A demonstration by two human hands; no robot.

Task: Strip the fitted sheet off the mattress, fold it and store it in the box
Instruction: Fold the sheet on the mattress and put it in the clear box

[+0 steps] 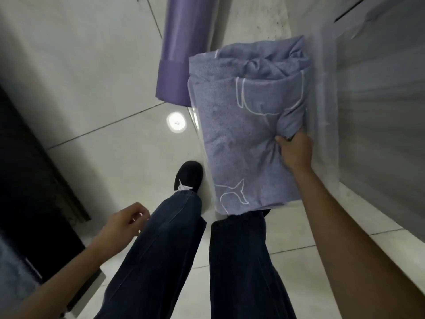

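Sheet [241, 139] folded in clear box [324, 125], right hand [295, 150] gripping

The floor [103, 100] is pale glossy tile with thin dark joints. On it stand a clear box [322, 107], a purple roll [181, 54] just beside it, and a black shoe [189, 176].

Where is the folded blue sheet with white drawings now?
Head view, right of centre: the folded blue sheet lies in a clear plastic box on the floor, the right hand gripping its right edge, beside a black shoe.
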